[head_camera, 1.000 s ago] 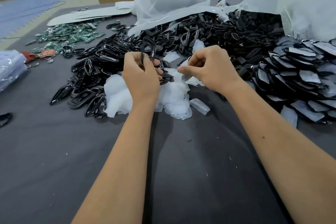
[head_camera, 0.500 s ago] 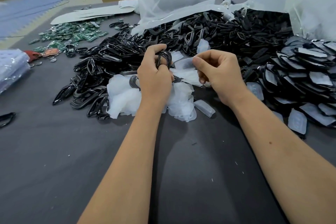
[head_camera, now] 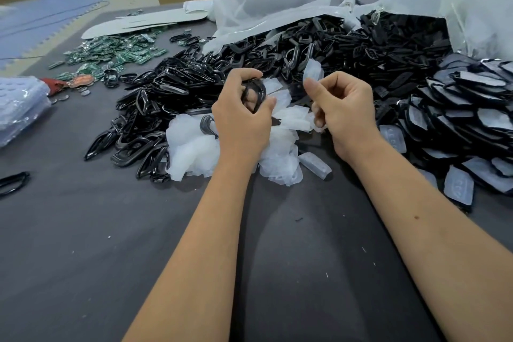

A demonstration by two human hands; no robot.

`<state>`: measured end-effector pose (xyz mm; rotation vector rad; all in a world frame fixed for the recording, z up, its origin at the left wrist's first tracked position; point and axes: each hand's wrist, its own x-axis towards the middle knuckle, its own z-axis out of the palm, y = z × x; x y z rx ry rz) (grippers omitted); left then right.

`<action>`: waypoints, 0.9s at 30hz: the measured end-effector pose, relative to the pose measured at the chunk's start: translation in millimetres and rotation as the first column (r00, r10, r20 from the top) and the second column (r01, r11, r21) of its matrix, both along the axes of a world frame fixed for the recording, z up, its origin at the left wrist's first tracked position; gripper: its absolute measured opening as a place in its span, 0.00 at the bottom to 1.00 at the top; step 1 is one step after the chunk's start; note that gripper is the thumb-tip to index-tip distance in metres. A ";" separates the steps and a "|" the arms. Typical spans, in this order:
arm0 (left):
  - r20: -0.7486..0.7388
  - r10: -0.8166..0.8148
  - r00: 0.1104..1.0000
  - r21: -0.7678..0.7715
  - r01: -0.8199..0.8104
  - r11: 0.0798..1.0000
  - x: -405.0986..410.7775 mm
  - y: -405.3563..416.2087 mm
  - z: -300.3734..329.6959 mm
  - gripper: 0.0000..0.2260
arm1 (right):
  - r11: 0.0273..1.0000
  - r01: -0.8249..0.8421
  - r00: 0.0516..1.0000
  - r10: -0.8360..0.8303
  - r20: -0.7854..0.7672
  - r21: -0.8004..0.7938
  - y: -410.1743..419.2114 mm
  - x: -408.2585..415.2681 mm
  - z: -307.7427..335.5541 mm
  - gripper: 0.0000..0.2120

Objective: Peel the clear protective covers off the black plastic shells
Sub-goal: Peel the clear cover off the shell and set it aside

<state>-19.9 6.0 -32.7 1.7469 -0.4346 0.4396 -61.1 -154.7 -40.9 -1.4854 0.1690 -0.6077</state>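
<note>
black plastic shell [head_camera: 254, 93] – one, ring-shaped – sits in the curled fingers of the left hand [head_camera: 241, 119], raised above the table [head_camera: 111, 258]. right hand [head_camera: 344, 108] pinches one clear cover [head_camera: 312, 71] between thumb and forefinger, apart from the shell. one heap of peeled covers [head_camera: 191, 147] lies below both hands. bare shells [head_camera: 155, 108] lie piled left, covered shells [head_camera: 458, 108] right – too many to count. two hands in view.
</note>
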 end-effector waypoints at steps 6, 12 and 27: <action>0.019 0.049 0.999 -0.034 -0.048 0.998 -2.3 2.1 4.3 0.10 | 0.995 -0.037 0.999 0.035 0.021 0.089 -0.5 -1.1 2.7 0.12; -0.027 0.068 0.997 -0.154 -0.071 0.986 -2.3 -1.3 4.2 0.04 | 0.986 -0.147 0.988 0.142 0.067 0.079 5.9 -4.4 6.6 0.09; -0.203 0.184 0.962 -0.201 -0.225 0.953 2.3 0.6 -0.2 0.11 | 0.977 -0.140 0.986 0.122 0.116 0.160 5.6 0.7 1.9 0.07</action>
